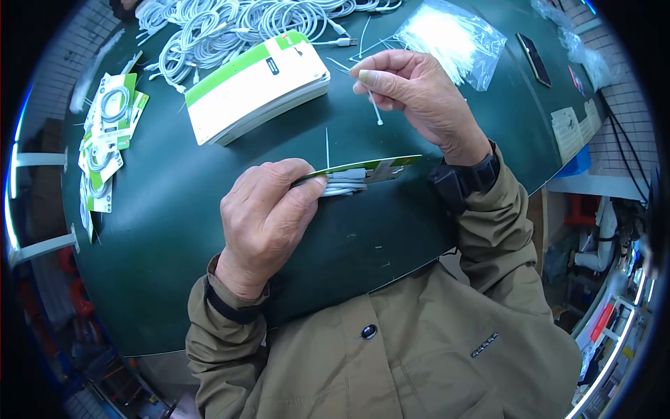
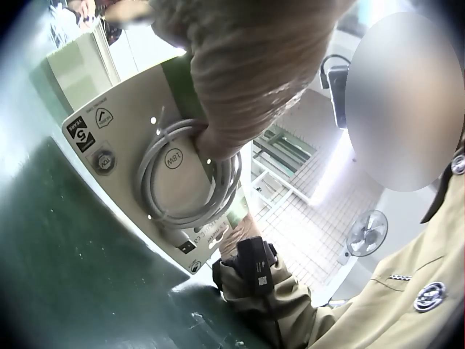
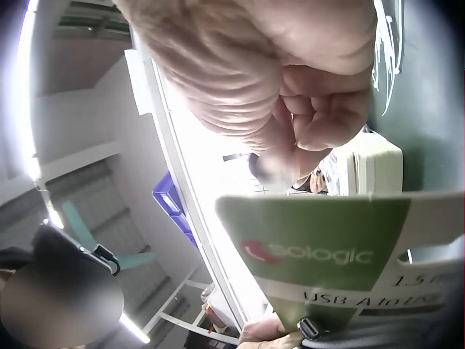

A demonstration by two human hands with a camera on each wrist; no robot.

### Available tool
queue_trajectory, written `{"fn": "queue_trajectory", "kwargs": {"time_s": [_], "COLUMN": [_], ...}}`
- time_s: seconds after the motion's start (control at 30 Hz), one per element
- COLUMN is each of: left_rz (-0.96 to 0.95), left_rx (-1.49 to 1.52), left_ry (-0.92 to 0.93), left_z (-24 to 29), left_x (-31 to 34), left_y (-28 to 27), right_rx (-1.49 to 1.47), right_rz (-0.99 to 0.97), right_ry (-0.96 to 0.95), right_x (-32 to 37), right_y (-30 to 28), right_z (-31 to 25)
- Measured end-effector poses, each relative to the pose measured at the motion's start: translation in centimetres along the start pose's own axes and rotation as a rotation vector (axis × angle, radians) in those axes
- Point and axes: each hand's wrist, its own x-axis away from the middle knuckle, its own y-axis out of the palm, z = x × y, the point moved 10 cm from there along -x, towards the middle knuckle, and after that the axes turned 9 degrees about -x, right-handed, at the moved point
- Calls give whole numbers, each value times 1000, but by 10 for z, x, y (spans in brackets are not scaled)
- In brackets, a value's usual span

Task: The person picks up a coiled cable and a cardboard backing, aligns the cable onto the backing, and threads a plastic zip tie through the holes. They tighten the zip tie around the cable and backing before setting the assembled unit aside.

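My left hand [image 1: 269,209] grips a green and white product card [image 1: 391,167] by its edge, thumb over a coiled grey cable [image 1: 343,187] lying against it. In the left wrist view the card's pale face carries the round coil [image 2: 149,178], with the hand above it. A thin white cable tie [image 1: 326,146] stands up behind the card. Beyond the card's right end, my right hand [image 1: 422,94] pinches another white cable tie [image 1: 376,110] between thumb and fingers, its head hanging down. The right wrist view shows the card's green printed side [image 3: 312,240] below that hand.
A stack of white and green cards [image 1: 262,87] lies ahead of the hands. Behind it spreads a heap of coiled cables [image 1: 209,35]. A clear bag of cable ties [image 1: 450,42] and a phone [image 1: 533,59] are at the right. Carded cables [image 1: 105,140] pile at the left.
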Motion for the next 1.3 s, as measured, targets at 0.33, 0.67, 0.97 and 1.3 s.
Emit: {"fn": "queue_trajectory", "kwargs": {"time_s": [0.33,0.67,0.97,1.3], "left_rz": [6,5,44,43], "left_rx": [5,26,35,45], "left_ry": [37,40,28,29], "left_z": [7,5,1,0], "left_x": [-3,-1,3,4], "left_y": [0,3,6,7], "right_rx": [124,100,74,104], "right_rz": [-116,-79,-39,-96], "right_ry": [-173,-110,21,120], "right_x": [7,3,3,6], "right_y": [29,34,33,43], "right_z": [-14,0,31,47]}}
